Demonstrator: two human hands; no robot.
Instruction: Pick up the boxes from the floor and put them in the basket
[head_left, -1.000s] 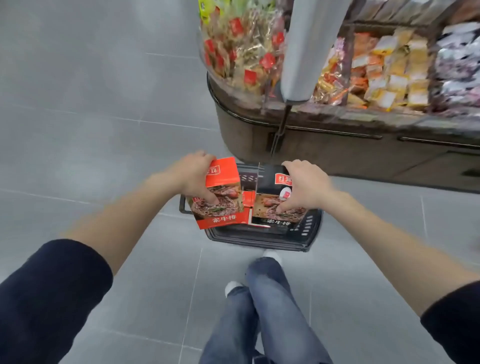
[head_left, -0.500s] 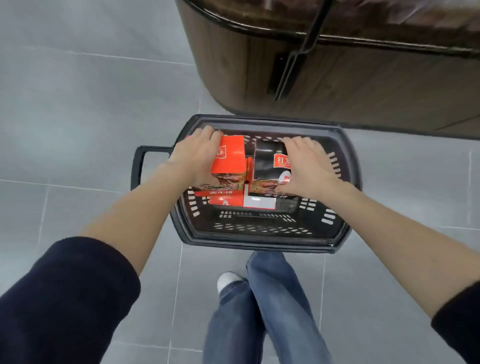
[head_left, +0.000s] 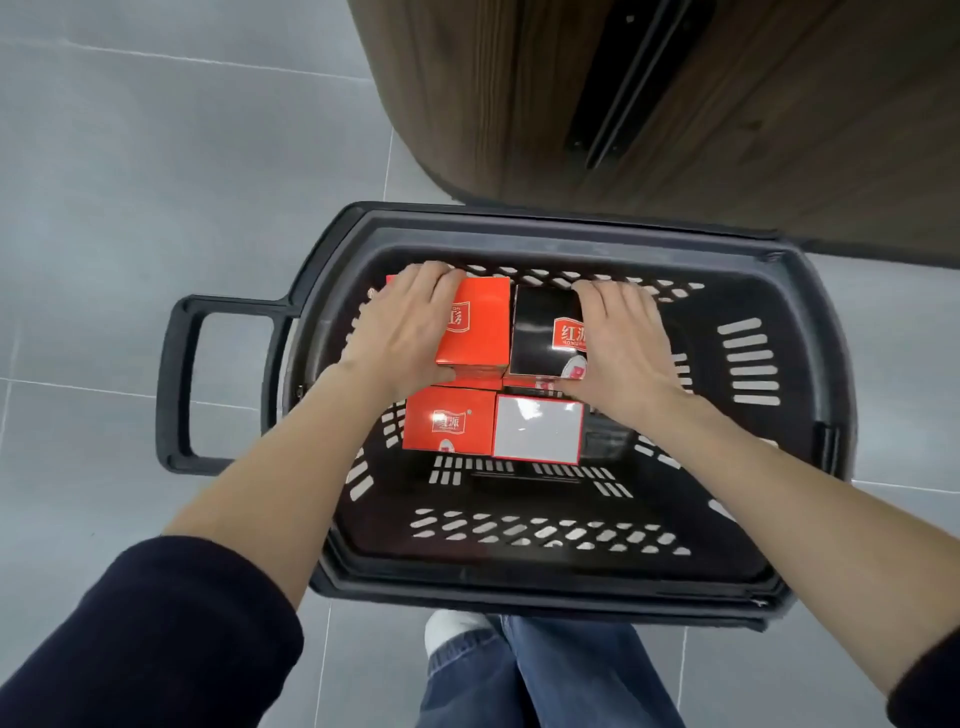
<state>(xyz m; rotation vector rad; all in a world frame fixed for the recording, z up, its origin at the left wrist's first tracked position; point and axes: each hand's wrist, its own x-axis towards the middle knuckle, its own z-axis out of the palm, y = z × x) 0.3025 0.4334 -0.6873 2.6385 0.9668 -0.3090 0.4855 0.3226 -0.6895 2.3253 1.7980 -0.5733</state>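
You are lowering the red box (head_left: 480, 332) and black box (head_left: 537, 332) from above the basket (head_left: 571, 590) to its far side, left hand (head_left: 410, 332) and right hand (head_left: 618, 348) still clamping fingers and thumb around them, so only releasing is remaining.

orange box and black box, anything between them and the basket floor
Nothing visible. The left hand holds the orange box and the right hand the black box, both inside the basket at its far end. A second orange box and a white-faced box lie nearer the person; beneath the held ones is hidden.
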